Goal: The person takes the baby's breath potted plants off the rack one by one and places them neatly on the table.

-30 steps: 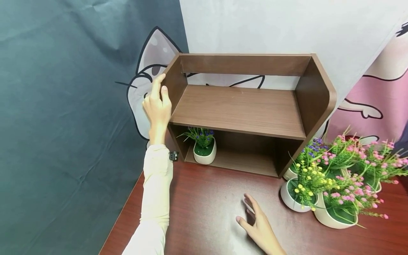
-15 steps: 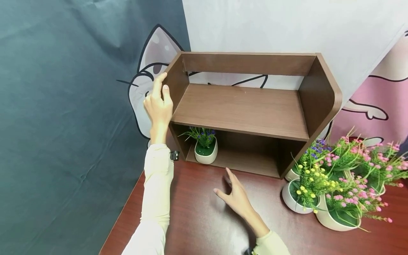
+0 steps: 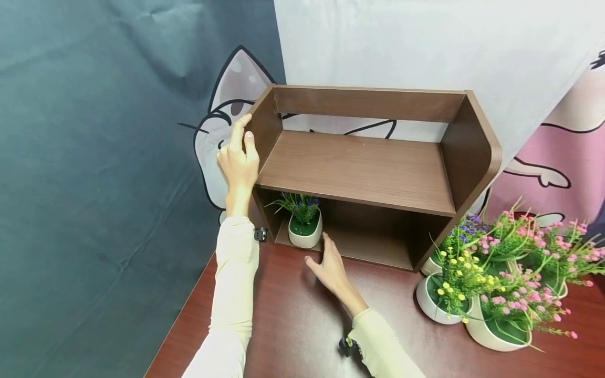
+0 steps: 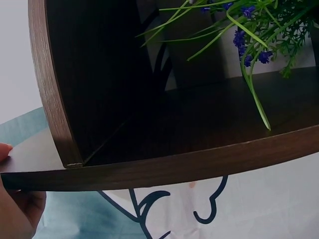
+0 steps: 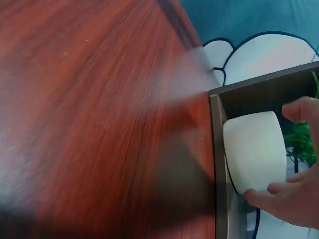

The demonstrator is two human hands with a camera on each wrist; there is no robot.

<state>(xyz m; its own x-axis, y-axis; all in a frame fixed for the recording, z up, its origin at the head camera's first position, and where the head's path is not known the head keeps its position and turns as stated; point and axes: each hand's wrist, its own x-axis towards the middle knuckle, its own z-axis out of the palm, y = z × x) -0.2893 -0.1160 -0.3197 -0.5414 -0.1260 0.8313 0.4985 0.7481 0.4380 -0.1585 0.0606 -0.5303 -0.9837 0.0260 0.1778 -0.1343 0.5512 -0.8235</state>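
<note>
A brown two-tier shelf (image 3: 354, 165) stands on the table against the backdrop. My left hand (image 3: 239, 160) grips its left side panel, with thumb and fingers on either side of the panel's edge in the left wrist view. On the lower tier, at the left end, sits an artificial plant with blue-purple flowers (image 3: 302, 210) in a white pot (image 5: 254, 149). My right hand (image 3: 331, 266) is spread just right of and in front of that pot. In the right wrist view its fingers lie close beside the pot; whether they touch it, I cannot tell.
Several potted artificial plants crowd the right of the shelf, among them one with yellow flowers (image 3: 444, 302) and one with pink flowers (image 3: 501, 331). The reddish-brown table (image 3: 283, 315) ends at the left beside a teal cloth (image 3: 94, 184).
My right hand has moved left and forward over the table, from near the front up to the potted plant. The left hand keeps its grip on the shelf; the view shifts slightly.
</note>
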